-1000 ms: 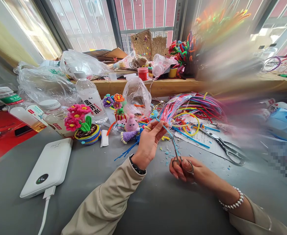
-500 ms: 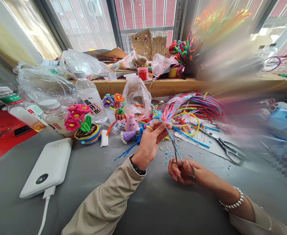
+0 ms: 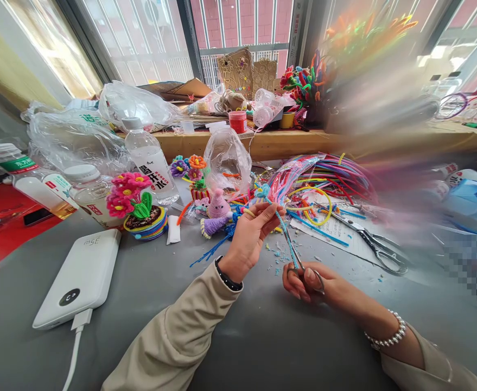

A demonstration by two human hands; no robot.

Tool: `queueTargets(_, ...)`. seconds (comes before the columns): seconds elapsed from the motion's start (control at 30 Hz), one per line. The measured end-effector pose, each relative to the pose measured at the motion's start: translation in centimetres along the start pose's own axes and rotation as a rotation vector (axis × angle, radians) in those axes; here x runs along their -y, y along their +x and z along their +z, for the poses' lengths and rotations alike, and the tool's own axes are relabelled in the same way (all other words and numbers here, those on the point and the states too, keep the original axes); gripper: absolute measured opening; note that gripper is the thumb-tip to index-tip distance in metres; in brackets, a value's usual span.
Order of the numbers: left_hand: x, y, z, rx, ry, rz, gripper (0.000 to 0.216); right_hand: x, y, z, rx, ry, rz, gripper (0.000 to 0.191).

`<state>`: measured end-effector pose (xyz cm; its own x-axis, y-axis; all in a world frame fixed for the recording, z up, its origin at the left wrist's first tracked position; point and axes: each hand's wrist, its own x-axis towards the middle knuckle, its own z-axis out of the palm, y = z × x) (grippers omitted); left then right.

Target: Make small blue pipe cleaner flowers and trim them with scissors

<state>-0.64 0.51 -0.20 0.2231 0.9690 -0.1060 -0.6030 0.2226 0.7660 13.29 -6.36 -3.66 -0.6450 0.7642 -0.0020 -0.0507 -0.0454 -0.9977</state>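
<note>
My left hand [image 3: 249,234] pinches a light blue pipe cleaner [image 3: 286,233] between thumb and fingers, above the middle of the table. The stem slants down from the fingertips toward my right hand [image 3: 309,281]. That hand is closed around the handles of small metal scissors [image 3: 297,257], whose blades point up along the pipe cleaner and overlap it. I cannot tell whether the blades touch it. A light blue fuzzy piece [image 3: 261,191] shows just beyond my left fingertips. Blue clippings [image 3: 277,255] lie scattered below.
Large scissors [image 3: 379,251] lie on a paper sheet at right. Behind are bundled pipe cleaners [image 3: 328,174] and a pink crocheted doll [image 3: 218,206]. A pink flower pot [image 3: 145,220], bottles [image 3: 151,163] and a white power bank [image 3: 79,277] stand or lie at left.
My right hand has shifted slightly up and right with the small scissors, whose blades now look closer together. My left hand has stayed nearly in place.
</note>
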Motion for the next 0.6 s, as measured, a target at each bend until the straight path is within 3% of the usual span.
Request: queueTargets(0.6, 0.12, 0.24, -0.31, 0.018, 0.007, 0.064, 0.009, -0.36, 0.2, -0.07, -0.058, -0.073, -0.037, 0.05)
